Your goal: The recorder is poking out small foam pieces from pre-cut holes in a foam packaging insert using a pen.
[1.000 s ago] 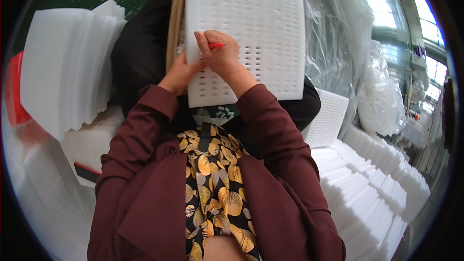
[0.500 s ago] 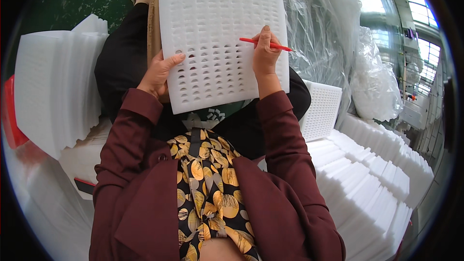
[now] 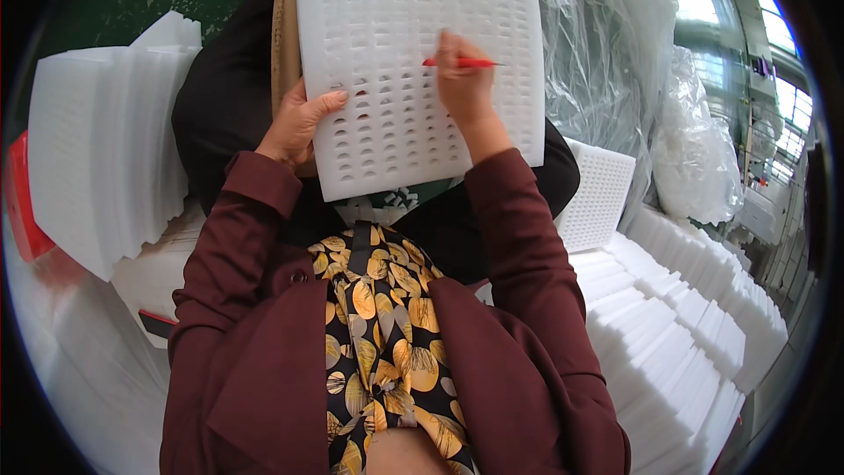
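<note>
A white foam sheet (image 3: 378, 35) with rows of half-round slots lies tilted over a cardboard box. My left hand (image 3: 301, 120) grips its left edge, the thumb on top and the fingers hidden underneath. Over the sheet's right half, my right hand (image 3: 466, 88) is closed around a thin red pen-like tool (image 3: 475, 62), whose narrow tip points right. The slots in the nearer rows look opened through, while those in the farther rows still show white foam in them.
The cardboard box (image 3: 283, 26) stands between my legs. Stacked foam sheets (image 3: 114, 149) rise at the left, with more foam stacks (image 3: 659, 343) at the lower right. A slotted foam block (image 3: 600, 198) and clear plastic wrapping (image 3: 580, 44) are on the right. Small white scraps (image 3: 403, 199) lie below the sheet.
My right hand has moved left and slightly away over the sheet, carrying the red tool. The sheet and my left hand have shifted slightly right in view.
</note>
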